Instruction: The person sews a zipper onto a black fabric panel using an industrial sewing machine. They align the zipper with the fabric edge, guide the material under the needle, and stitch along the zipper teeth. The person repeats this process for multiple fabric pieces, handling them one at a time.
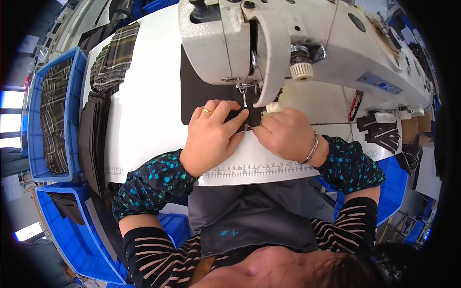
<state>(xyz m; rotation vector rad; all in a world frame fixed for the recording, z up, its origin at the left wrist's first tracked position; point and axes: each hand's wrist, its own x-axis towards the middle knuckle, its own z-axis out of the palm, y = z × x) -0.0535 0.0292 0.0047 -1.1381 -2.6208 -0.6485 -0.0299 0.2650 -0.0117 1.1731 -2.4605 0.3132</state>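
A dark brown fabric piece lies under the head of a white sewing machine. Its near edge is gathered between my hands, just in front of the presser foot. My left hand has curled fingers on the cloth, with the thumb and forefinger closed on it left of the needle. To the right, my right hand is closed, pinching the same edge with thumb and forefinger; its other fingers are folded in. Part of the cloth is hidden beneath my hands and the machine head.
Plaid pieces and a dark fabric stack lie at the table's left. A blue crate holds more plaid cloth; another blue crate stands nearer. Red-handled snips and dark strips are at right.
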